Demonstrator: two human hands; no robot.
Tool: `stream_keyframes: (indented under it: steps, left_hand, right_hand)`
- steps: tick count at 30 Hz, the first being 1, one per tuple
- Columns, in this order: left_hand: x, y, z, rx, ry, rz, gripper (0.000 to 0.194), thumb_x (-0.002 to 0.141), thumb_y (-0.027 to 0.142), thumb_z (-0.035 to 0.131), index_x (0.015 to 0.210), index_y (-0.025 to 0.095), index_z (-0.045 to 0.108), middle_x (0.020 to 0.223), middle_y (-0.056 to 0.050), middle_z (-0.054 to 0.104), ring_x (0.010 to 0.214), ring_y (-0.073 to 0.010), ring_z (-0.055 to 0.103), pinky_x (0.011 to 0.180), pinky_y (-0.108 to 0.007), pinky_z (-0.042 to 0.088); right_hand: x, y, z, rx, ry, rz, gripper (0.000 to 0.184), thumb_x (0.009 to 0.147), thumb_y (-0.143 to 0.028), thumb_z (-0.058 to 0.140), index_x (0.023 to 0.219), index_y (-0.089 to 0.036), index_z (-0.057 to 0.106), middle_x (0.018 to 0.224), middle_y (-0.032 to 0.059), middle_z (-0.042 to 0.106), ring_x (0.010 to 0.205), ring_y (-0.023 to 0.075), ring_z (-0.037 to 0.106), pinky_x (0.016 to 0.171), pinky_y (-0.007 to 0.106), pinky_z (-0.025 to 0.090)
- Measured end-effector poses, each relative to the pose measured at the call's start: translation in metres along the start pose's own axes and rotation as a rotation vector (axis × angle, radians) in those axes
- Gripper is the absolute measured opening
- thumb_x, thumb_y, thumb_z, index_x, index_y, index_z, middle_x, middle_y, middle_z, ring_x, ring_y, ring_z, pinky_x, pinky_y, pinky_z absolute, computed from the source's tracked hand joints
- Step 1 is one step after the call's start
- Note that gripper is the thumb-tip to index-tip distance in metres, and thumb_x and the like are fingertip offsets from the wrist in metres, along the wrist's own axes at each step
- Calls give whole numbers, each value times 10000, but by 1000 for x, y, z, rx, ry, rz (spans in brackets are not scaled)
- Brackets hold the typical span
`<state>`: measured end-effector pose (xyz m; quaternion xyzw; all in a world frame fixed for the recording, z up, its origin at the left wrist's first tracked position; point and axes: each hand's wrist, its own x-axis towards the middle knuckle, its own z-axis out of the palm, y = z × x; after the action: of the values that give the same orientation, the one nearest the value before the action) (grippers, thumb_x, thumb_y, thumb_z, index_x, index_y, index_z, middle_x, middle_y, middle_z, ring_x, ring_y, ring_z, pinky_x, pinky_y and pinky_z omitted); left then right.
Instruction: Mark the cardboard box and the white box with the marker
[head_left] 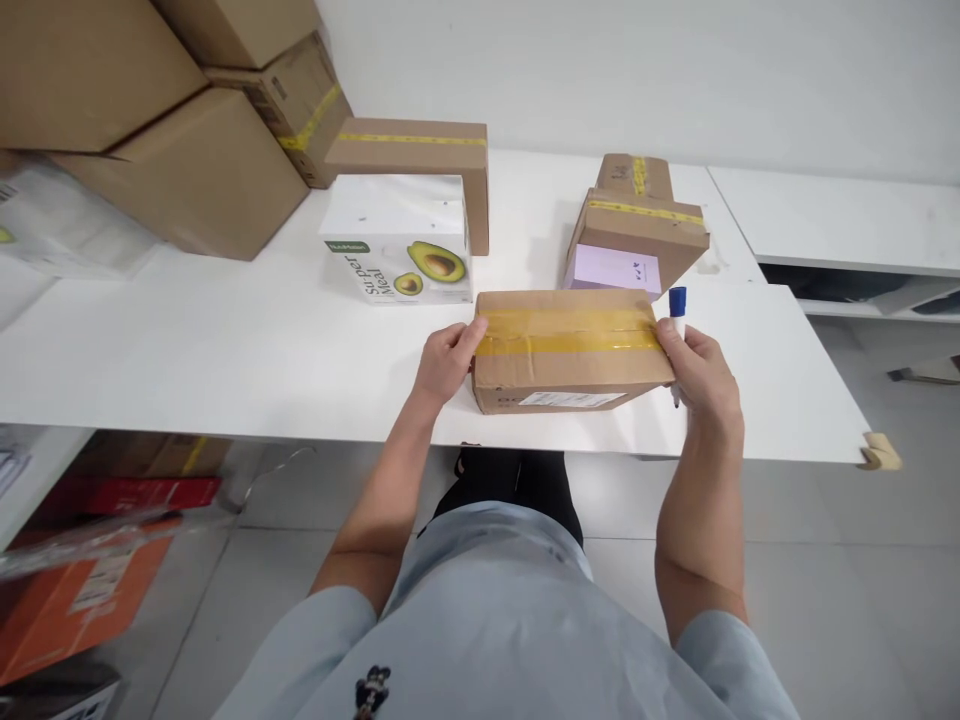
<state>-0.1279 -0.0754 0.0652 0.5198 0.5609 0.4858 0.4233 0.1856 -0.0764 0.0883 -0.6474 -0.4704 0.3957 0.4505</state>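
Cardboard box [574,371], oblong, glossy tape [559,338]; left fingers [471,338], right fingers [672,342] gripping ends.

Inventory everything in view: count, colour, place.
Carton: one, brown, centre
Marker: one, white and blue, right hand
Avocado box: one, white, left of centre
Lilac box: one, lilac, behind carton
Taped boxes: two, brown, behind lilac box
Upright box: one, brown, behind avocado box
Stacked cartons: at least four, brown, far left
Blurred bundle: one, whitish, left edge
Table: one, white, under boxes
Corner guard: one, tan, table corner
Red package: one, red, lower left
Orange box: one, orange, lower left
Left hand: one, bare, carton's left
Right hand: one, bare, carton's right
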Motion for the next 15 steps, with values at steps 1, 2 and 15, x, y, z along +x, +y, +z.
stream_keyframes:
  steps: [1, 2, 15]
  left_hand:
    - [1, 2, -1, 44, -9, 3, 617, 791, 715, 591, 549, 220, 313, 538, 33, 311, 525, -99, 341, 449, -239, 270]
    - [2, 5, -2, 96, -17, 2, 633, 792, 709, 593, 536, 220, 281, 532, 33, 280, 521, -96, 309, 454, -245, 241]
    - [10, 17, -4, 276, -49, 68, 541, 764, 424, 670, 589, 214, 204, 589, 55, 221, 550, -83, 229, 513, -256, 200]
  right_hand:
    - [1, -1, 1, 23, -16, 17, 522, 727, -705, 700, 694, -193, 605, 506, -42, 489, 442, 88, 434, 371, 215, 292]
    - [2, -1, 2, 47, -30, 30, 516, 704, -695, 725, 720, -187, 634, 529, -29, 530, 471, 103, 483, 385, 219, 338]
    - [12, -1, 11, 165, -71, 34, 368, 651, -522, 798, 722, -204, 626, 594, -5, 627, 526, 137, 583, 493, 261, 511]
